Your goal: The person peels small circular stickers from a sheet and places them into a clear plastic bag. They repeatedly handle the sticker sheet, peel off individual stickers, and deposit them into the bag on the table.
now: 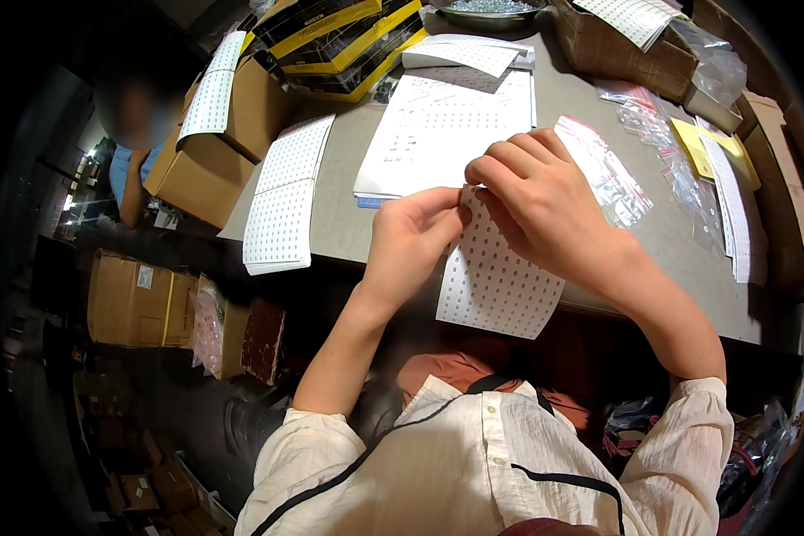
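A white label sheet with rows of small printed marks hangs at the table's front edge. My left hand pinches its upper left corner between thumb and fingers. My right hand is closed at the sheet's top edge, right beside the left fingertips; its curled fingers hide part of the sheet. Behind the hands lies a stack of printed papers with a folded sheet on top. To the left, a banded bundle of label sheets rests on the table.
Small clear zip bags lie to the right, near a yellow card and label strips. Cardboard boxes and black-and-yellow boxes stand at the back left. An open carton stands back right. Another person is far left.
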`<state>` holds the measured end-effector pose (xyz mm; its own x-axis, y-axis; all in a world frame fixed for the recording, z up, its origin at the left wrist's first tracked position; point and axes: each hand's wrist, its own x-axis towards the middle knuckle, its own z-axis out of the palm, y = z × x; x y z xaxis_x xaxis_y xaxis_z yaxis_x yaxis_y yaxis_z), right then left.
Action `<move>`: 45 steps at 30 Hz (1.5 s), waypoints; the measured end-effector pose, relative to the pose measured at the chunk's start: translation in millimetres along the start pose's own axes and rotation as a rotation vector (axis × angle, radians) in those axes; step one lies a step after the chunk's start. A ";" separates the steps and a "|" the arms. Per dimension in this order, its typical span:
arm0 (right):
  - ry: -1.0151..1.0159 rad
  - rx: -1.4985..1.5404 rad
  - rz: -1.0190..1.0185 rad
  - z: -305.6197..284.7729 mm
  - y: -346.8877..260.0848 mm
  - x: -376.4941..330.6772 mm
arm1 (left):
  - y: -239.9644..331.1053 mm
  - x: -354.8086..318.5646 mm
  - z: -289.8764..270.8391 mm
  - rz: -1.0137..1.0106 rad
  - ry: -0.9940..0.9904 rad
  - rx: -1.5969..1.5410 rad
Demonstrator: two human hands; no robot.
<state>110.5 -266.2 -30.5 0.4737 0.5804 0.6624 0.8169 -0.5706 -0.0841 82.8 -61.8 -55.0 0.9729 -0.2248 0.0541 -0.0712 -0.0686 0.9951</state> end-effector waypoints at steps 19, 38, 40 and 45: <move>-0.052 0.589 0.036 -13.9 -14.2 -0.7 | -1.7 12.3 7.9 0.095 -0.020 -0.015; 0.174 0.389 -0.205 -6.8 -35.6 0.4 | 0.8 21.1 24.5 0.162 0.069 0.030; 0.229 0.118 -0.281 -0.8 -35.3 -3.1 | 4.6 20.9 25.6 0.113 0.058 0.060; 0.274 -0.222 -0.228 -9.9 -40.6 -4.2 | 4.9 18.0 28.9 0.156 0.082 0.058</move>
<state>72.1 -251.2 -22.5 0.1592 0.5476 0.8215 0.7859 -0.5739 0.2302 93.6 -94.3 -51.6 0.9636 -0.1573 0.2160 -0.2326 -0.0959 0.9678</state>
